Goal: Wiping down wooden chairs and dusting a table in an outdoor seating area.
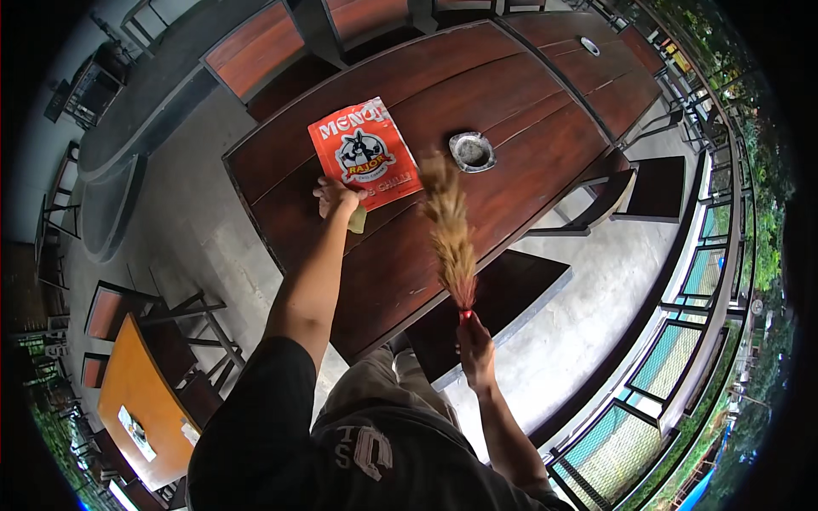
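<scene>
My right hand (476, 351) grips the red handle of a feather duster (452, 243). The tan feathers point away from me over the table's edge, and their tip is blurred. At the near left corner of a red menu (396, 153), my left hand (339, 197) rests against the cover with bent fingers. A piece of green cloth (357, 221) sticks out from under that hand and appears held in it; most of it is hidden. The menu lies flat on a dark brown wooden table (409, 255). Right of it stands a metal ashtray (473, 152), close to the duster's tip.
A second wooden table (575, 51) adjoins the far end and bears another ashtray (590, 46). A dark bench (498, 306) stands at the near right side, with a chair (588, 204) beyond. An orange-topped table (140, 396) is at lower left. A mesh railing (664, 358) runs along the right.
</scene>
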`<state>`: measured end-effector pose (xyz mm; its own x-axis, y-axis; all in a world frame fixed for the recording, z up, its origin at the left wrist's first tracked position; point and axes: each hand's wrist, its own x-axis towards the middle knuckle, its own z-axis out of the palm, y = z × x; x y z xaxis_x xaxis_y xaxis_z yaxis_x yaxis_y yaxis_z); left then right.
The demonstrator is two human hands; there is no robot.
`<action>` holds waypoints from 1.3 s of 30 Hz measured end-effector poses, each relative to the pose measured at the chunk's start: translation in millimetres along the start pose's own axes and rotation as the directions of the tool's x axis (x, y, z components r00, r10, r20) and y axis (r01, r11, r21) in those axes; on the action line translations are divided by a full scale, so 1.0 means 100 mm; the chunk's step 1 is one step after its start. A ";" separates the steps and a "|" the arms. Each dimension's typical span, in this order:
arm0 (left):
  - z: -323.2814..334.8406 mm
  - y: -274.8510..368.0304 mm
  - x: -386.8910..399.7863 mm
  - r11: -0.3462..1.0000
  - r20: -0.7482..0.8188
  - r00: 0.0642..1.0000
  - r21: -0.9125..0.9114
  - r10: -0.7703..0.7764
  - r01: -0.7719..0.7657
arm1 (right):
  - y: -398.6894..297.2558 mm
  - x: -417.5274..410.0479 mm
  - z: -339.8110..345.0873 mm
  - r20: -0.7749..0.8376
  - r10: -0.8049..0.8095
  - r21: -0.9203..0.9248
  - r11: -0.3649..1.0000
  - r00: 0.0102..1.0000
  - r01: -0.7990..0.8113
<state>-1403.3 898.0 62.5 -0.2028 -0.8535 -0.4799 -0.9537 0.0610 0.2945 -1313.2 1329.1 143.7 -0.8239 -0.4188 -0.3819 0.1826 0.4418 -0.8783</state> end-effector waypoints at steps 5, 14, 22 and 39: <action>-0.12 -0.49 0.52 0.709 0.064 0.947 -0.679 0.315 -0.190 | 0.22 0.40 0.22 -0.130 -0.171 -0.371 0.922 0.977 0.112; -2.06 -3.03 -0.32 0.084 0.007 0.921 -0.996 0.388 -0.028 | 0.87 -0.02 1.29 0.600 -0.592 -0.798 -0.489 0.538 0.352; -1.64 -4.40 -1.53 -0.482 0.148 0.977 -0.852 0.151 0.204 | 0.29 0.71 1.25 0.552 -0.518 -0.770 -0.015 0.653 0.638; -1.28 -4.70 -1.75 -0.203 0.230 0.804 -0.896 0.548 0.395 | -0.28 2.44 1.95 -0.183 -0.479 -0.700 0.677 0.859 0.228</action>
<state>-890.9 952.2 114.1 -0.7370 -0.5337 -0.4148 0.3126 -0.8132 0.4909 -1414.9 1059.4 18.8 -0.8932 -0.4257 0.1450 -0.4397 0.7591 -0.4800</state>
